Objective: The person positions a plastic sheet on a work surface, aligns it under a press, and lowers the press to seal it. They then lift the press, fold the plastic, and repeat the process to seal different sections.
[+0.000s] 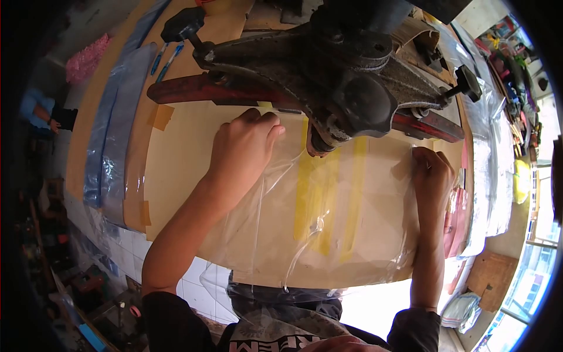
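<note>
A clear plastic sheet (275,217) spreads over the tan board (182,146) and hangs down over its near edge towards my body. My left hand (247,138) is closed on the sheet's far left part, just short of the dark red bar (193,91). At the sheet's right side my right hand (433,170) pinches it with curled fingers. Yellow tape strips (316,205) run along the board beneath the plastic. Between and beyond my hands hangs the black metal machine head (352,70) with its knobs, hiding part of the far area.
Blue plastic-covered strips (114,141) line the left side of the table. Two blue pens (169,63) lie at the far left. Clear plastic (492,158) is draped on the right. Another person's hand (54,125) shows at the far left.
</note>
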Demonstrator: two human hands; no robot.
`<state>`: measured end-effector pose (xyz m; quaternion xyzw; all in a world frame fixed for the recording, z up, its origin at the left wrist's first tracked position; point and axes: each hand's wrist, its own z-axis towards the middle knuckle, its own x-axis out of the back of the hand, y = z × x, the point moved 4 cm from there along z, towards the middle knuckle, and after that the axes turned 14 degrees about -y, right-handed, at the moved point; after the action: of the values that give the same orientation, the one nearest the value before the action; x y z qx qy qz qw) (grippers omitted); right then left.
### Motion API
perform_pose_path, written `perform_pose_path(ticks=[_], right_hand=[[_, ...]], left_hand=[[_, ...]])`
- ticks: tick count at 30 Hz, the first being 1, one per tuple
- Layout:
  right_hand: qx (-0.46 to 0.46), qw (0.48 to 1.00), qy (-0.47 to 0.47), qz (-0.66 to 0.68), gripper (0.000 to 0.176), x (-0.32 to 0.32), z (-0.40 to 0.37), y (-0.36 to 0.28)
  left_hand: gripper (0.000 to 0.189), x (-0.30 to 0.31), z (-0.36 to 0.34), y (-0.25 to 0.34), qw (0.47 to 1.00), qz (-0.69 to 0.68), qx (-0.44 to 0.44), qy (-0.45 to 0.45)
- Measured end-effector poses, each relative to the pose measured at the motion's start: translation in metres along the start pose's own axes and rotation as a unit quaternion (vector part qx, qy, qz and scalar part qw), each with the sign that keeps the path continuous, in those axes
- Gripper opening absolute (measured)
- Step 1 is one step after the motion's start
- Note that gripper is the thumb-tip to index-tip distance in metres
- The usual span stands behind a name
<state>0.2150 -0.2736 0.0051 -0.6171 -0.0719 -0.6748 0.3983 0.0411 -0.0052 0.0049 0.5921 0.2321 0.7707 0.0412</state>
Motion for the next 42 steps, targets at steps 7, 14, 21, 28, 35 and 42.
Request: perform_pose_path(ticks=[7, 14, 21, 28, 35, 42], right_hand=[[-0.009, 1.000, -0.017, 0.001, 0.013, 0.002, -0.002, -0.002], [0.011, 1.000, -0.001, -0.006, 0.018, -0.001, 0.000, 0.003], [0.012, 1.000, 0.009, -0.009, 0.017, -0.001, 0.002, 0.002], [-0.012, 1.000, 0.016, -0.004, 0.014, 0.004, 0.001, 0.000], [-0.018, 0.999, 0.023, 0.041, 0.017, 0.003, 0.000, 0.006], [-0.009, 1.000, 0.018, 0.014, 0.014, 0.004, 0.005, 0.007]], left_hand=[[0.028, 0.005, -0.015, 0.007, 0.996, 0.005, -0.035, -0.080], [0.039, 0.004, -0.010, 0.007, 0.995, -0.009, -0.019, -0.101], [0.038, 0.003, -0.006, 0.005, 0.995, -0.026, -0.017, -0.097], [0.038, 0.004, -0.006, 0.009, 0.996, -0.001, -0.011, -0.093], [0.037, 0.003, -0.006, 0.010, 0.994, -0.003, 0.033, -0.103], [0.032, 0.005, -0.004, 0.015, 0.993, -0.006, 0.035, -0.110]])
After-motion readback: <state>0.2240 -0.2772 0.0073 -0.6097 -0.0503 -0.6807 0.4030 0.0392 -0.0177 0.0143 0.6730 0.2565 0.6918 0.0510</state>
